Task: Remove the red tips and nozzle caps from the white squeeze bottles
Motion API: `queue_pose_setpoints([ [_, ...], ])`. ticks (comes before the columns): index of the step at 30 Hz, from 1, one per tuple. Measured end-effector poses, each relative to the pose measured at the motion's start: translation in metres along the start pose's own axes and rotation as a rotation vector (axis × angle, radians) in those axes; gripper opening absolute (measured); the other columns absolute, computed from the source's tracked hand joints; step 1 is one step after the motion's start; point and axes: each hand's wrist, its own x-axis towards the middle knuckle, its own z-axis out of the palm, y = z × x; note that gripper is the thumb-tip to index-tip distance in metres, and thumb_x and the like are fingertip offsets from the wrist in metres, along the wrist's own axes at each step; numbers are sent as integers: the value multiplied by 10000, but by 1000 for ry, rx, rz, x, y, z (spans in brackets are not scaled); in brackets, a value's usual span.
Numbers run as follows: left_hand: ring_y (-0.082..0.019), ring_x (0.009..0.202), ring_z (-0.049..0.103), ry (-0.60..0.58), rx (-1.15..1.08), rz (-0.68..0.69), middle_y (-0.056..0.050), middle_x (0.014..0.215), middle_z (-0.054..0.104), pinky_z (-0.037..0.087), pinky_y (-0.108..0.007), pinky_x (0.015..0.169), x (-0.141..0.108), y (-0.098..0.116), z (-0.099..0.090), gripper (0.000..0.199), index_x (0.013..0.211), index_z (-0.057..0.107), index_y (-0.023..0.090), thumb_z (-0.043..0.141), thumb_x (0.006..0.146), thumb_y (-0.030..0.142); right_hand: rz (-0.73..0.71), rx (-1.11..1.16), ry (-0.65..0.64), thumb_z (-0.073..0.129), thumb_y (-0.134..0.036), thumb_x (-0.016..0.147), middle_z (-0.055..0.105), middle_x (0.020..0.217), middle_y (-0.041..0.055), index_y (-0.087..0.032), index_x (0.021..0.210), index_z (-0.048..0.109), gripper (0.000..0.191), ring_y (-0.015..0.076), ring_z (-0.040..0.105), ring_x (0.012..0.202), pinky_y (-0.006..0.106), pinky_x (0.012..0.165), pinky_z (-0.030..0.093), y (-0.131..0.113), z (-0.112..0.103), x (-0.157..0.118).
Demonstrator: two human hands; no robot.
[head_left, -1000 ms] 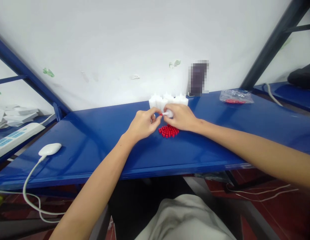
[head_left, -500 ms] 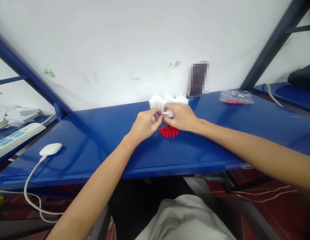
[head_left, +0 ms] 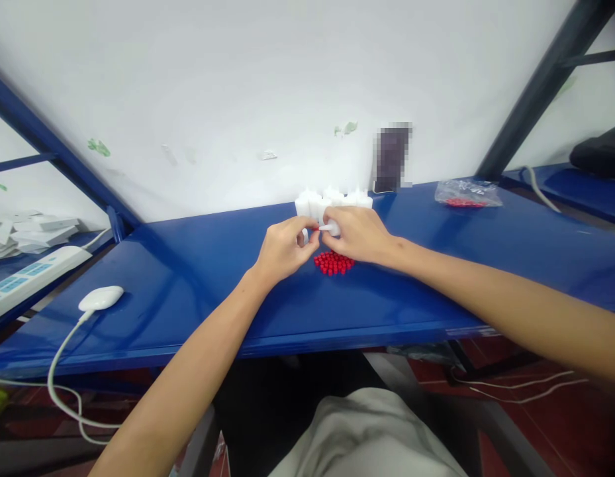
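My right hand [head_left: 354, 232] is closed around a white nozzle bottle [head_left: 333, 228], lying on its side with the thin tip pointing left. My left hand [head_left: 287, 246] pinches a small red cap [head_left: 316, 229] at the end of that tip; whether the cap sits on the tip or just touches it, I cannot tell. Just below the hands, many loose red caps [head_left: 333, 264] lie in a pile on the blue table [head_left: 202, 265]. Behind the hands stand several white bottles [head_left: 310, 201], partly hidden by my fingers.
A blurred dark phone-like object [head_left: 390, 159] leans on the wall. A clear plastic bag [head_left: 469, 193] with red pieces lies at the right. To the left are a white corded device [head_left: 101, 298], a power strip [head_left: 34, 275] and white boxes [head_left: 42, 232] on a neighbouring surface.
Both hands have shifted very slightly left in the picture. More of the bottle's thin tip shows between the fingers; the grips look the same.
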Motion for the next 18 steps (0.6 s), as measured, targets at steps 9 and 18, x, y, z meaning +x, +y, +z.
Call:
queue_pose_setpoints([
  [9,-69,499,495,-119,-271,-180,58,603,579,446,-197,566,2,12,2,168,986,670,184,592,848,129,31,447,-62,453,-581,916,482,582,-16,-176,657,569,495,115,398,579,278,585,257,4,1,-1],
  [18,-77,469,383,-185,-520,-382,80,524,435,348,-218,497,6,18,5,111,941,637,189,603,907,288,-40,506,-34,446,-496,906,389,552,-34,-186,604,511,438,109,354,550,287,564,241,7,-2,2],
])
